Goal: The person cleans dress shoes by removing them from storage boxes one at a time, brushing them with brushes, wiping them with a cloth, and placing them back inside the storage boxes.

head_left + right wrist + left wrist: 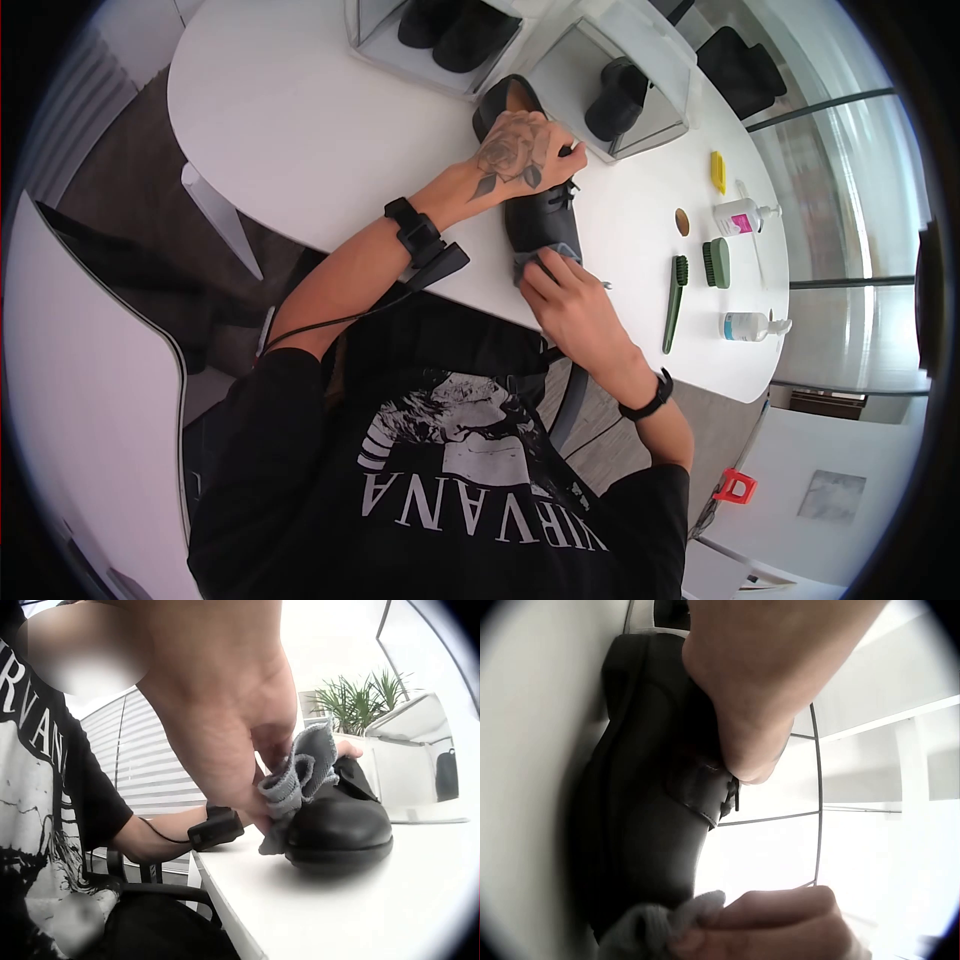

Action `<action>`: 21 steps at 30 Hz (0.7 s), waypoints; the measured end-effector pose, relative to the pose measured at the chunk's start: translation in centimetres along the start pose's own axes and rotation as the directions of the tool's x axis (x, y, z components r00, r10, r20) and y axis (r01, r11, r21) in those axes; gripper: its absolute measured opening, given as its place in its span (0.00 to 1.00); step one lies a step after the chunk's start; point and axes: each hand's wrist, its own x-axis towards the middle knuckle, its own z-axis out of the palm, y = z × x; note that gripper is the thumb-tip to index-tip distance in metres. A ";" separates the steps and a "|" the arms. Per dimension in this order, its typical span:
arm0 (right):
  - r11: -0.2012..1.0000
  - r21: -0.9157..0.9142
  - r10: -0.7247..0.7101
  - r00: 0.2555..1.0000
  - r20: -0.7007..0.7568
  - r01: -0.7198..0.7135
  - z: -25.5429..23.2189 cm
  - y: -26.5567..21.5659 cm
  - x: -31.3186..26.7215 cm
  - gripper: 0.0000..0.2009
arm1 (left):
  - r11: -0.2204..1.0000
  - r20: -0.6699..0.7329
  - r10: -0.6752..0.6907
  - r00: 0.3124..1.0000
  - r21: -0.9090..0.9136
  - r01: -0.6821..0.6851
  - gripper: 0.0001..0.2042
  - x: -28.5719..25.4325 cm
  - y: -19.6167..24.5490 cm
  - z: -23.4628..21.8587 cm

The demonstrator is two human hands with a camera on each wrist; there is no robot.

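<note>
A black lace-up shoe (540, 222) lies near the table's edge in the head view. The left hand (527, 150) grips it around the opening and laces; that hand covers much of its upper in the left wrist view. At the toe, the right hand (580, 315) pinches a folded grey cloth (527, 262) against the leather. The right wrist view shows the cloth (300, 776) bunched between thumb and fingers, touching the side of the shoe's toe (341, 825). The palm side of the left hand is hidden.
Two clear-sided boxes (683, 128) holding black shoes stand beyond the left hand. To the right on the white table (300, 130) lie a long green brush (675, 305), a shorter green brush (716, 263), a yellow item (718, 172) and two pump bottles (745, 326).
</note>
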 end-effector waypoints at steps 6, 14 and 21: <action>0.997 0.041 0.061 0.998 0.022 -0.062 -0.7 -0.1 -3.2 0.09 | 0.979 0.072 -0.186 0.980 -0.073 0.191 0.23 -0.9 -1.5 1.2; 1.000 -0.006 0.007 1.000 -0.029 -0.007 2.1 1.2 3.1 0.07 | 0.984 -0.124 0.181 0.976 0.028 -0.179 0.11 0.4 3.1 -0.6; 0.996 -0.073 -0.045 0.999 0.010 0.045 1.2 0.3 1.7 0.06 | 0.867 -0.226 0.475 0.851 0.289 -0.407 0.11 -0.4 1.6 -0.6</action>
